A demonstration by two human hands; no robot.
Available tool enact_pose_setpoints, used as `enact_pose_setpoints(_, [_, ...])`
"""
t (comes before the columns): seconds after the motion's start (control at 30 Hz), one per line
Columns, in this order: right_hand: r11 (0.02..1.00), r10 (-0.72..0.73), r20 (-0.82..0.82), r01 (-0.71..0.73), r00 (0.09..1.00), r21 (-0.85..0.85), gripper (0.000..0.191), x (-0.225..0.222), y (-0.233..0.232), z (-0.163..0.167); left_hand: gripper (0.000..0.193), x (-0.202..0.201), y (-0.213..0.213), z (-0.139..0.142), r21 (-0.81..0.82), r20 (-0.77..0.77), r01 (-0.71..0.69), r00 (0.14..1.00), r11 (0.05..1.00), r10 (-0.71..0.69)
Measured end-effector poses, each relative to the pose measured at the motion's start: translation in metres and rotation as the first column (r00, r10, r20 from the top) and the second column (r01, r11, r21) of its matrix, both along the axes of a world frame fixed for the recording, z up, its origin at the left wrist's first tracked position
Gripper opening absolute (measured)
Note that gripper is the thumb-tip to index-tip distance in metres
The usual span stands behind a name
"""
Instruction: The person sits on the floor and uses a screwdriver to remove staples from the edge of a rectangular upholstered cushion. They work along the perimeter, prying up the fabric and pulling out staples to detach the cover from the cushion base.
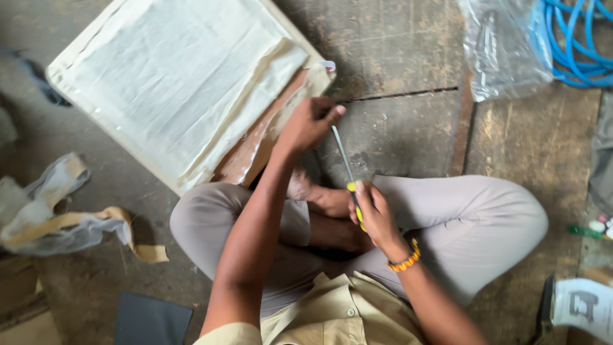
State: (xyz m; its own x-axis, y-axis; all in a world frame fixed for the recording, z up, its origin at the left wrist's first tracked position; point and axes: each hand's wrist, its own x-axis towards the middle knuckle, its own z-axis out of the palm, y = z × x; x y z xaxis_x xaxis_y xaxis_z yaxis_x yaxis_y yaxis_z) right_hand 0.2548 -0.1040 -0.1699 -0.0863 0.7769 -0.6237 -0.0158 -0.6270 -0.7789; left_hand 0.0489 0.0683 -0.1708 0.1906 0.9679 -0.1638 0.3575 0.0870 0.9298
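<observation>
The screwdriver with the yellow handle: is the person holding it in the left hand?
No, the screwdriver is gripped by its yellow handle in the right hand, while the left hand steadies the shaft near its tip.

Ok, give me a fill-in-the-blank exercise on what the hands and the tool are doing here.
1. The right hand holds a screwdriver by its ____ handle.
2. The left hand pinches the edge of the fabric-covered ____ lying on the floor.
3. A coil of ____ hose lies at the top right, beside a clear plastic bag.
4. The person sits ____ on the floor.

Missing words: yellow; panel; blue; cross-legged
</observation>
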Motion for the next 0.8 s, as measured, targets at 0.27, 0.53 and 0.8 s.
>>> enact_pose_setpoints(0.27, [0.964, -0.177, -0.135, 0.145, 0.975, -0.221, 0.038, 0.041, -0.055, 0.029, 0.053, 0.032, -0.014, -0.014, -0.018, -0.007, 0.044, 0.999, 0.999, -0.044])
enact_pose_setpoints(0.53, [0.976, -0.193, -0.152, 0.174, 0.969, -0.13, 0.02, 0.041, -0.054, 0.019, 0.06, -0.069, -0.071, 0.058, 0.176, -0.113, -0.141, 0.98, 0.974, 0.163])
enact_pose_setpoints(0.8, [0.969, -0.091, -0.119, 0.061, 0.989, -0.238, 0.019, 0.021, -0.044, 0.016, 0.047, -0.271, -0.164, 0.012, 0.255, -0.399, -0.782, 0.451, 0.569, 0.798])
